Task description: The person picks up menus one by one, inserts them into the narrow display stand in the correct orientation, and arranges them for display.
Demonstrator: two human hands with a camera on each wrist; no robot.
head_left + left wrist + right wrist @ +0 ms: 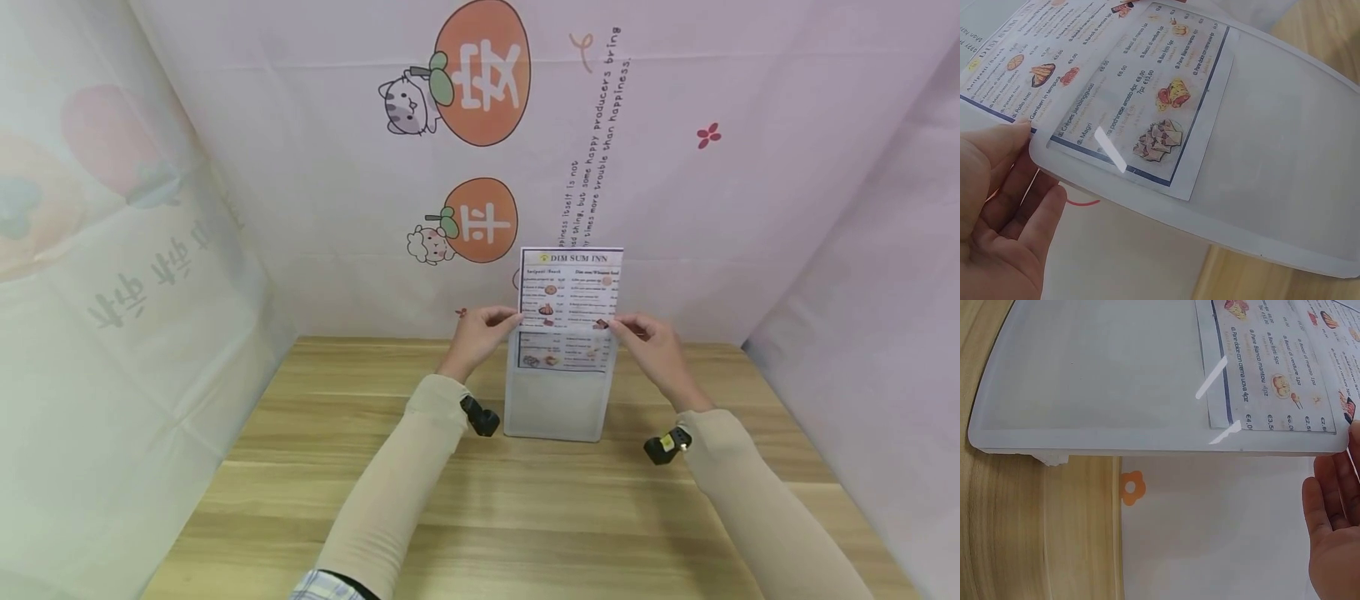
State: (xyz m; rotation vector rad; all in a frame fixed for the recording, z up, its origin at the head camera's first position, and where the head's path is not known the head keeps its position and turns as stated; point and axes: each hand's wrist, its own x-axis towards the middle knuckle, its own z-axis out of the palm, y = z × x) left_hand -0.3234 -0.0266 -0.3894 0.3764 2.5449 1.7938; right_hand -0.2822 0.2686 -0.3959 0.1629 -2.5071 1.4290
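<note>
A printed menu sheet (570,292) headed "DIM SUM INN" stands upright, its lower part inside a clear, white-rimmed sign holder (557,408). Its upper part sticks out above the holder's top edge. My left hand (480,337) pinches the menu's left edge just above the holder's corner. On the other side, my right hand (658,352) pinches the right edge at about the same height. Through the left wrist view, the inserted part of the menu (1154,106) shows behind the glossy panel. In the right wrist view the holder's lower area (1097,375) has no print behind it.
The holder's lower end is over the wood-grain table (540,508). Behind it hangs a pale backdrop cloth (337,183) with orange fruit and cartoon animals. More cloth forms side walls at left (90,350) and right (885,292). A small camera (480,417) is strapped to the left wrist.
</note>
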